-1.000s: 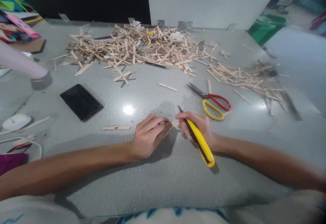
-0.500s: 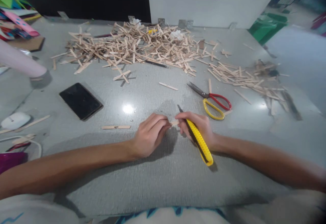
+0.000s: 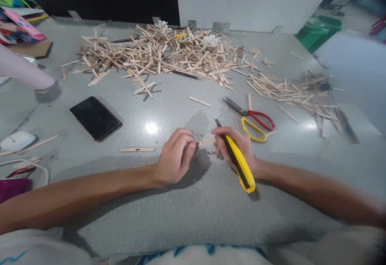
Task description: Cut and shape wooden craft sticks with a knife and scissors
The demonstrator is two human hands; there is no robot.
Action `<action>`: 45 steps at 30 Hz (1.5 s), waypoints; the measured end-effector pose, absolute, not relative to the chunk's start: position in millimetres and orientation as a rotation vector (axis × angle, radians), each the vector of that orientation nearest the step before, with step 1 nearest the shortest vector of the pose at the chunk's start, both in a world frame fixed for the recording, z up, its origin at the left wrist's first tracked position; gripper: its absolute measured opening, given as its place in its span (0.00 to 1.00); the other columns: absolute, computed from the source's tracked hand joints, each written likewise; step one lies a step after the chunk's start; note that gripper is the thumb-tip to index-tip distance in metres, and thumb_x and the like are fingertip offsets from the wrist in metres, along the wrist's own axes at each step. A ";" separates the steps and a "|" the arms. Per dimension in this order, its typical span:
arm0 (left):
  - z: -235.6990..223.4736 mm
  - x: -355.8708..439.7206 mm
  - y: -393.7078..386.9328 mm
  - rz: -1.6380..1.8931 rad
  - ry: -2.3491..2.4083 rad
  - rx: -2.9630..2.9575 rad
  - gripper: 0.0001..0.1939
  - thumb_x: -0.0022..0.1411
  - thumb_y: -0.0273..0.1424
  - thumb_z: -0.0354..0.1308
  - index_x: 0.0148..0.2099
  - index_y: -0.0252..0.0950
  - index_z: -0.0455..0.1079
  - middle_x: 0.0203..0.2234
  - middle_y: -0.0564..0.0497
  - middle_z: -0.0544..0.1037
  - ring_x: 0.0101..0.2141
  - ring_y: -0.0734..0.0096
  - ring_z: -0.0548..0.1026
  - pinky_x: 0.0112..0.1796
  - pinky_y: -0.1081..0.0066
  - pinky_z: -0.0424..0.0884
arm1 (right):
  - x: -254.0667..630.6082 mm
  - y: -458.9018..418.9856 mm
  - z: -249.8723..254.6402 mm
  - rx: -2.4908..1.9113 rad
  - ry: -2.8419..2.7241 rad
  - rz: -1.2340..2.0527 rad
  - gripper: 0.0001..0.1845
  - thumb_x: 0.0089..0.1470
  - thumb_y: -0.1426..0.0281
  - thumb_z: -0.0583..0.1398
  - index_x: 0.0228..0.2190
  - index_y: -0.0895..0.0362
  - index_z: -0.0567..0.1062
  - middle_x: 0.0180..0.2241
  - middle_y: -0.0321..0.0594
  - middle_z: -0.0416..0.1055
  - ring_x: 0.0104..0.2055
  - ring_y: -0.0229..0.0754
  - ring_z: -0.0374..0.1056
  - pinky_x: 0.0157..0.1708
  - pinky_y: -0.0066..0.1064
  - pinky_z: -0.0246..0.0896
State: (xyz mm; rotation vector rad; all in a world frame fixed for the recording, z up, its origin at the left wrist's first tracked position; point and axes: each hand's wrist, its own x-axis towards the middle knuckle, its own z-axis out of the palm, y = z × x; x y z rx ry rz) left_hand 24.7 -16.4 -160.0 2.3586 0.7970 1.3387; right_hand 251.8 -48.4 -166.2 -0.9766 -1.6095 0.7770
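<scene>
Above the grey table, my left hand (image 3: 176, 156) is closed, its fingertips pinching the left end of a short wooden craft stick (image 3: 206, 142). A dark mark shows on the stick close to those fingertips. My right hand (image 3: 238, 146) is wrapped round a yellow utility knife (image 3: 241, 164), its blade out and pointing up and away from me. The right fingertips are at the stick's other end; whether they grip it too I cannot tell. Left of my left hand lies another craft stick (image 3: 137, 149) with a dark spot at its middle.
Scissors (image 3: 249, 114) with red and yellow handles lie beyond my right hand. A big heap of craft sticks (image 3: 163, 54) spreads along the back, with a second pile (image 3: 280, 88) at right. A phone (image 3: 95, 118), a mouse (image 3: 18, 141) and a pink cylinder (image 3: 24, 68) are at left.
My hands have drawn slightly apart, the left one shifting left and the right one a little right with the knife. More of the craft stick shows between them.
</scene>
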 end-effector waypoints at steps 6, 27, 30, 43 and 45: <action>-158.2 23.9 -15.5 1.289 0.888 2.336 0.10 0.81 0.29 0.52 0.41 0.40 0.64 0.36 0.49 0.77 0.36 0.68 0.76 0.37 0.68 0.75 | 252.8 -49.9 -171.4 -1.034 -1.524 0.748 0.08 0.73 0.70 0.62 0.51 0.50 0.80 0.25 0.29 0.73 0.23 0.36 0.73 0.23 0.25 0.71; -160.7 25.9 -20.9 1.407 0.771 2.422 0.08 0.73 0.19 0.61 0.44 0.38 0.73 0.30 0.52 0.83 0.28 0.74 0.79 0.30 0.74 0.74 | 251.1 -46.1 -174.7 -1.004 -1.515 0.697 0.08 0.75 0.70 0.62 0.52 0.46 0.75 0.33 0.31 0.73 0.26 0.35 0.75 0.27 0.27 0.75; -160.3 27.2 -19.0 1.466 0.707 2.433 0.08 0.73 0.18 0.62 0.45 0.37 0.74 0.32 0.51 0.85 0.31 0.73 0.82 0.32 0.75 0.76 | 249.3 -45.7 -177.4 -0.944 -1.508 0.727 0.08 0.74 0.69 0.63 0.52 0.46 0.75 0.37 0.33 0.76 0.31 0.38 0.80 0.31 0.30 0.81; -170.3 28.3 -15.2 1.368 0.526 2.642 0.43 0.71 0.18 0.62 0.82 0.26 0.50 0.63 0.30 0.80 0.58 0.54 0.83 0.50 0.61 0.86 | 253.4 -45.1 -167.4 -0.902 -1.707 0.476 0.14 0.65 0.70 0.71 0.48 0.48 0.76 0.35 0.32 0.80 0.29 0.38 0.78 0.30 0.30 0.76; -172.8 27.3 -13.9 1.334 0.477 2.724 0.43 0.72 0.18 0.60 0.83 0.26 0.47 0.64 0.31 0.79 0.66 0.49 0.76 0.53 0.57 0.85 | 253.5 -45.4 -167.2 -0.862 -1.708 0.457 0.13 0.65 0.69 0.71 0.48 0.48 0.76 0.34 0.31 0.79 0.28 0.37 0.77 0.30 0.29 0.75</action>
